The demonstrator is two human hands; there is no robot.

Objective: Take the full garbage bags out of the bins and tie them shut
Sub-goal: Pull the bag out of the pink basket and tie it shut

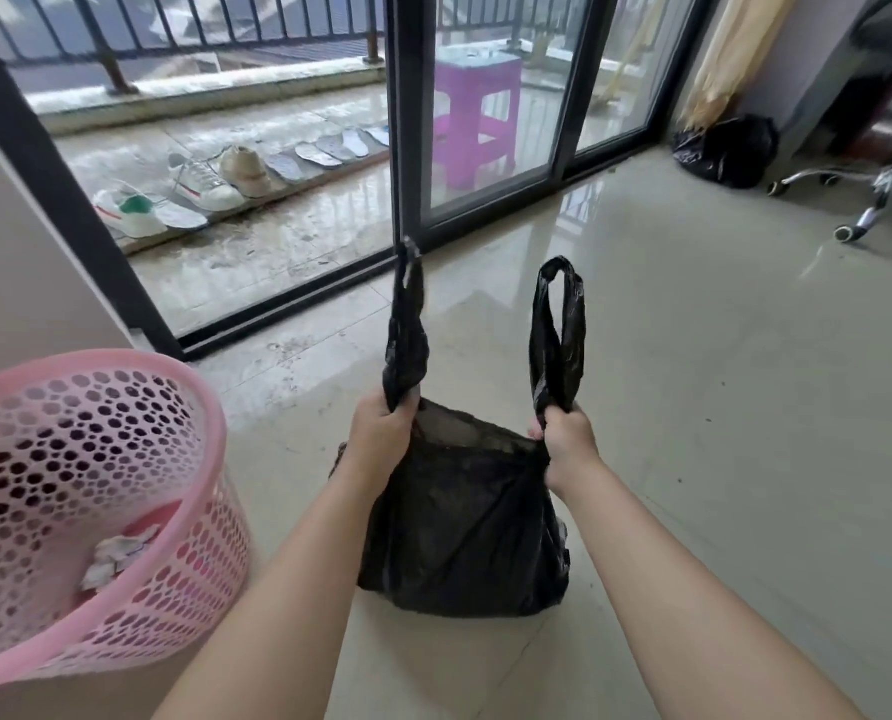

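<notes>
The pink bin (85, 506), with its holed wall, stands at 9 o'clock from the bag and tilts toward the camera; some crumpled paper lies at its bottom. There is 1 bin in view.

The black garbage bag (464, 532) sits on the pale floor tiles (719, 407), out of the bin, at the middle of the view. I count 2 black bags: this 1, and a second bag (727, 150) well apart at 1 o'clock, near the curtain. The film looks thin and soft, so it will fold easily and could tear under a sharp pull. The body keeps a full shape, so I judge it moderately loaded, not heavy. The plastic is smooth and probably a little slippery.

It has 2 handle loops, both pulled upward. The left hand (381, 428) has its fingers curled round the base of the left loop (406, 324); the right hand (563, 433) grips the base of the right loop (558, 330) the same way. These bases seem the good place to hold, because the long free ends above stay ready for crossing into a knot.
</notes>
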